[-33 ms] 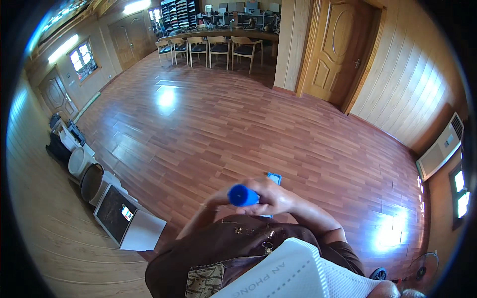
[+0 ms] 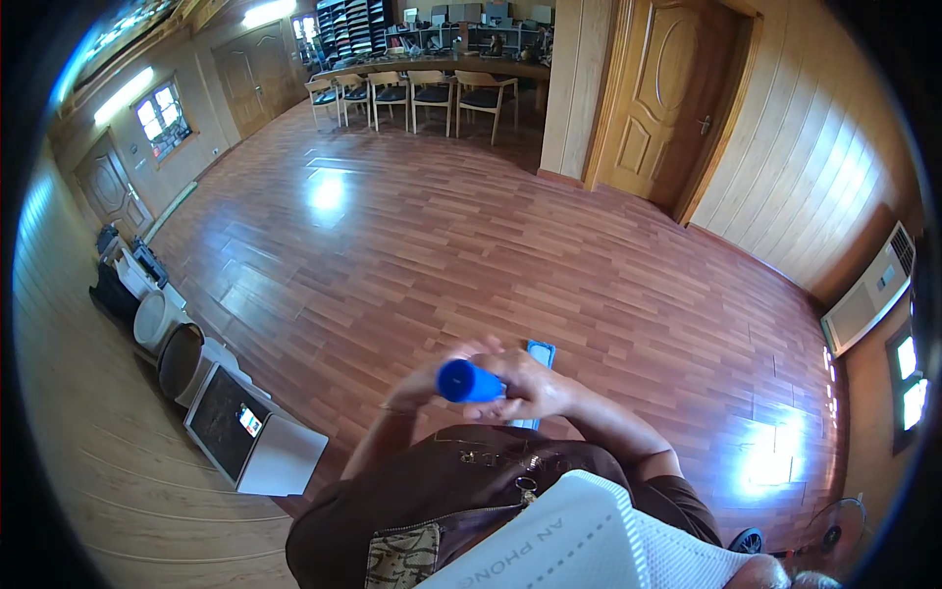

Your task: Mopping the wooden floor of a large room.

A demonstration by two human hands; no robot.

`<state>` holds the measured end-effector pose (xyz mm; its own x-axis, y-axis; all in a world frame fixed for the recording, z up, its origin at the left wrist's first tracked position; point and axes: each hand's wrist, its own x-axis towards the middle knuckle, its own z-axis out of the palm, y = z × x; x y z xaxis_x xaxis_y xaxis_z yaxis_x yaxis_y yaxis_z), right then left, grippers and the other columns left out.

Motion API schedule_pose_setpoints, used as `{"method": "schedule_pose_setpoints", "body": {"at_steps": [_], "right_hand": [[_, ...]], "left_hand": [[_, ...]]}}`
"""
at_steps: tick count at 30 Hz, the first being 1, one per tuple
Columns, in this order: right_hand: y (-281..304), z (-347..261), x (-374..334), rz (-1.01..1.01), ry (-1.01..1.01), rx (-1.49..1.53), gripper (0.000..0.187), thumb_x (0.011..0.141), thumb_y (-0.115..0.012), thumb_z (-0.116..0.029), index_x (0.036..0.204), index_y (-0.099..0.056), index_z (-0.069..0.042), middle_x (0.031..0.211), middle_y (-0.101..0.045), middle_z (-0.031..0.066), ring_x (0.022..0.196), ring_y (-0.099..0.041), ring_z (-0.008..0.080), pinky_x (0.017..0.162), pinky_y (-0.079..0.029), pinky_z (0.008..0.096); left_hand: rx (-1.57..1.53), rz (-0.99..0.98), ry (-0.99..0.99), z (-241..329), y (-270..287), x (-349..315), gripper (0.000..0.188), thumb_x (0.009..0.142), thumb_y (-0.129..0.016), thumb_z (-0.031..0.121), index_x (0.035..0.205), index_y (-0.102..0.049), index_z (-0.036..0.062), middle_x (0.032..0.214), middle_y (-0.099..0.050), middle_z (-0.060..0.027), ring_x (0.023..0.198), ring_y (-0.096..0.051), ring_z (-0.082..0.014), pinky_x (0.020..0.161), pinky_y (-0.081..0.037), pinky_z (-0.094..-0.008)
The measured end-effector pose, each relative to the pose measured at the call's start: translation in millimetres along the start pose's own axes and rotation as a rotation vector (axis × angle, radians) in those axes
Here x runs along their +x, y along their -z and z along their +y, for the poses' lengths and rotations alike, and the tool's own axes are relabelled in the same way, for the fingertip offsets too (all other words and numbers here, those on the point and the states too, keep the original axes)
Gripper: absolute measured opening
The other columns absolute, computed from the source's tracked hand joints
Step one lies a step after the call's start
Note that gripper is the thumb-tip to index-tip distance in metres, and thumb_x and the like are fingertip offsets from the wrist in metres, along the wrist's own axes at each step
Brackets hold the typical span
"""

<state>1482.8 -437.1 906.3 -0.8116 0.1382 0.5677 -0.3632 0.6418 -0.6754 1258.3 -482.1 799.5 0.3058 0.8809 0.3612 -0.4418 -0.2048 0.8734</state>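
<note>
My right hand [image 2: 530,385] is closed around the blue-ended handle of a flat mop [image 2: 467,381], whose top points up toward me. Beyond and below the hands, the mop's blue-edged flat head [image 2: 541,351] rests on the wood floor, partly covered by my right hand and arm. Just left of the handle is my left hand [image 2: 453,359], slightly blurred, its fingers stretched out beside the grip. The handle's lower length and part of the left palm are hidden behind the blue end and the right hand.
A white box-like unit with a dark top [image 2: 285,454] and round tubs [image 2: 157,322] line the left wall. Chairs [image 2: 432,90] stand at a long counter at the back. A wooden door [image 2: 667,98] and white wall unit [image 2: 868,302] are on the right, with a fan [image 2: 834,535] lower right.
The handle's blue end has shifted slightly left and up. My left hand has moved a little, and more of its fingers show. More of the mop head is visible.
</note>
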Motion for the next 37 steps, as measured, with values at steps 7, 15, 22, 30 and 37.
{"method": "schedule_pose_setpoints", "body": {"at_steps": [7, 15, 22, 30, 37], "right_hand": [[-72, 144, -12, -0.182, -0.502, 0.306, 0.035, 0.076, -0.08, -0.029, 0.085, -0.059, -0.002, 0.072, -0.054, 0.0006, 0.068, -0.048, 0.009, 0.061, -0.042, 0.0283], [-169, 262, -73, -0.222, -0.561, -0.097, 0.037, 0.078, -0.073, -0.044, 0.08, -0.065, -0.007, 0.064, -0.058, 0.0115, 0.057, -0.055, 0.0219, 0.056, -0.044, 0.0375], [-180, 274, -77, -0.104, -0.631, -0.222, 0.016, 0.069, -0.068, -0.027, 0.066, -0.063, -0.012, 0.066, -0.062, 0.0133, 0.063, -0.059, 0.0346, 0.058, -0.046, 0.0455], [-215, 256, -79, 0.353, -0.859, -0.318, 0.014, 0.065, -0.065, -0.025, 0.066, -0.063, -0.011, 0.067, -0.062, 0.0142, 0.066, -0.059, 0.0377, 0.06, -0.047, 0.0467], [-289, 345, -128, 0.683, -1.115, -0.562, 0.013, 0.062, -0.065, -0.023, 0.061, -0.063, -0.011, 0.062, -0.06, 0.0152, 0.061, -0.06, 0.0365, 0.056, -0.048, 0.0447]], "left_hand": [[0.466, -0.005, -0.619, 125, -44, -10, 0.11, 0.065, -0.075, 0.064, 0.148, -0.019, 0.0165, 0.129, -0.053, -0.0219, 0.123, -0.048, -0.0382, 0.103, -0.037, -0.053], [0.628, 0.271, -0.649, 136, -49, -42, 0.025, 0.08, -0.071, 0.01, 0.095, -0.052, 0.0066, 0.063, -0.06, -0.0037, 0.058, -0.062, -0.0176, 0.072, -0.047, -0.0396], [0.558, -0.104, -0.594, 140, -11, -27, 0.024, 0.086, -0.068, 0.018, 0.096, -0.046, 0.0125, 0.067, -0.058, -0.001, 0.059, -0.059, -0.0148, 0.07, -0.044, -0.0376], [0.36, -0.236, -0.522, 120, 60, -33, 0.022, 0.088, -0.062, 0.032, 0.093, -0.05, 0.014, 0.064, -0.05, 0.0009, 0.057, -0.051, -0.0124, 0.071, -0.042, -0.0371], [0.087, -0.676, -0.326, 18, 201, -12, 0.032, 0.085, -0.066, 0.041, 0.088, -0.049, 0.013, 0.067, -0.054, -0.0016, 0.063, -0.057, -0.0162, 0.073, -0.045, -0.0387]]}}
